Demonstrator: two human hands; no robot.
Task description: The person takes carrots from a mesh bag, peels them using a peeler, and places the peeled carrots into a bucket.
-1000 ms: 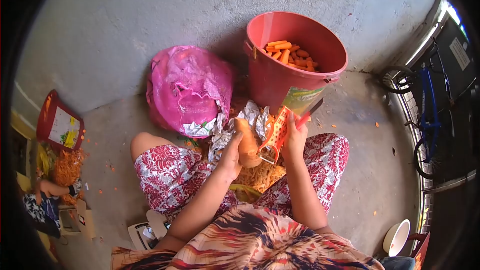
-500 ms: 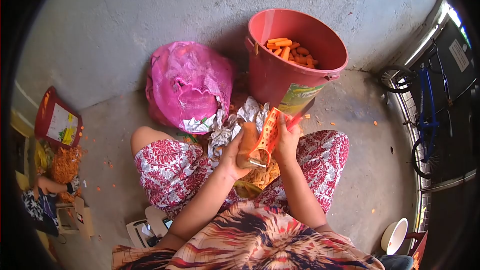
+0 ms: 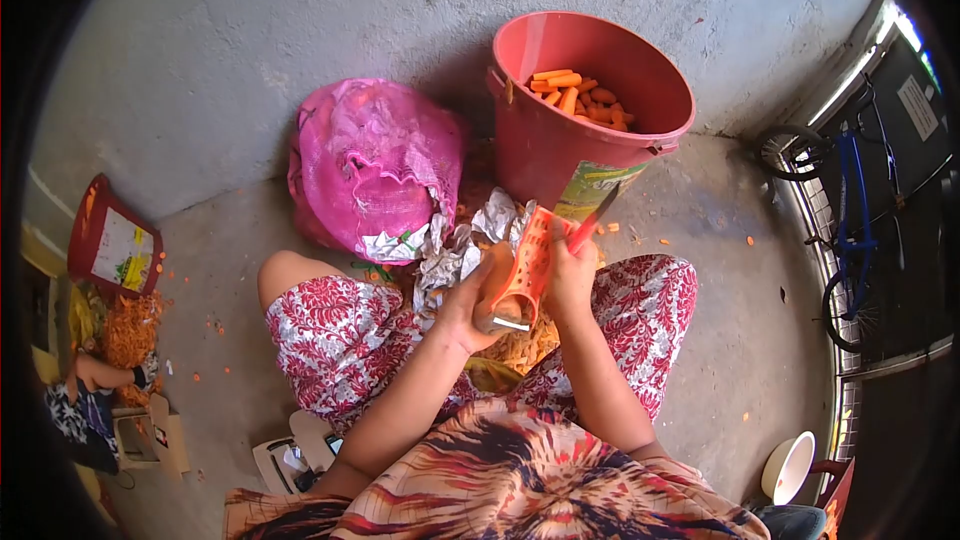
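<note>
Well, the peeler (image 3: pixel 530 262) (orange) meets the carrot (image 3: pixel 496 285).

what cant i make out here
Head view: much of the held carrot, hidden by the peeler and left hand.
Head view: bottom of the red bucket, under piled carrots.
Head view: what's inside the pink sack, hidden by its sides.
Head view: writing on the pale label, too small.

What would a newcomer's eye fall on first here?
Probably the big red bucket, upper right of centre, with orange carrots inside, and the bulging pink sack left of it in the view. Next, in the middle, the left hand holds a thick carrot, the right hand an orange peeler and red-handled knife.
</note>
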